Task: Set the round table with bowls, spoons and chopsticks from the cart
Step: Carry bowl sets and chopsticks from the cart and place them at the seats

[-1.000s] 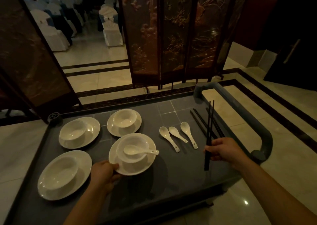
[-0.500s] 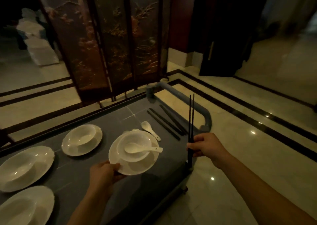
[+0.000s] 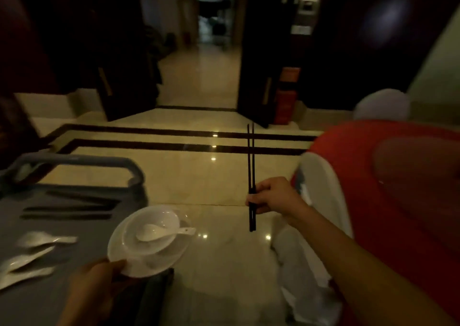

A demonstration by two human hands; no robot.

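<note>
Left hand [image 3: 99, 286] grips the rim of a white plate [image 3: 116, 249] — thumb on top. The plate carries a white bowl [image 3: 161, 215] with a ceramic spoon [image 3: 149, 233] inside, at the cart [image 3: 82, 251] edge. Right hand [image 3: 276, 196] pinches a pair of black chopsticks [image 3: 251, 156] upright over the floor — between cart and red-clothed round table [image 3: 398, 176]. Blurred spare spoons [image 3: 32, 253] and spare chopsticks [image 3: 69, 208] lie on the cart.

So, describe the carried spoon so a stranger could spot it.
Find the grey cart on the left. At its edge the left hand holds a plate with a bowl. This spoon lies in that bowl; other spoons lie on the cart.
</note>
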